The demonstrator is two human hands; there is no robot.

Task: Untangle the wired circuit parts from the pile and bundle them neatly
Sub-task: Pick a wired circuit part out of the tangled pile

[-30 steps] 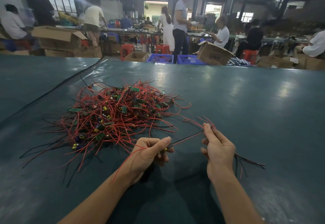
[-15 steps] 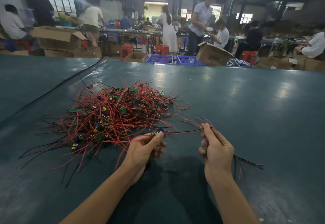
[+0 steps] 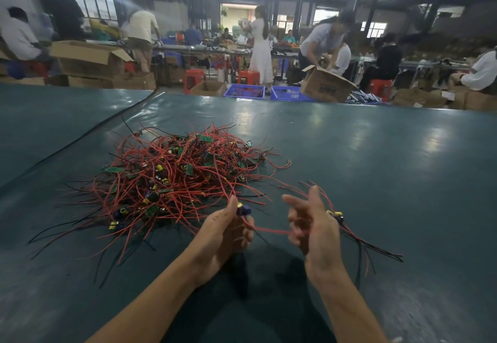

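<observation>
Head view: busy workshop, green table (image 3: 376,181). Pile (image 3: 174,176) of red-wired circuit boards lies left of centre. Left hand (image 3: 223,232) curled round circuit part (image 3: 243,210) at pile's near edge. Red wire (image 3: 271,231) runs to right hand (image 3: 314,227). Its lower fingers hold bundle (image 3: 371,246); upper fingers spread, blurred.

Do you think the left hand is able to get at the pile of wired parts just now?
Probably, for reach: the pile lies just beyond the left hand with nothing between. But that hand grips a circuit part, so it is occupied.
</observation>
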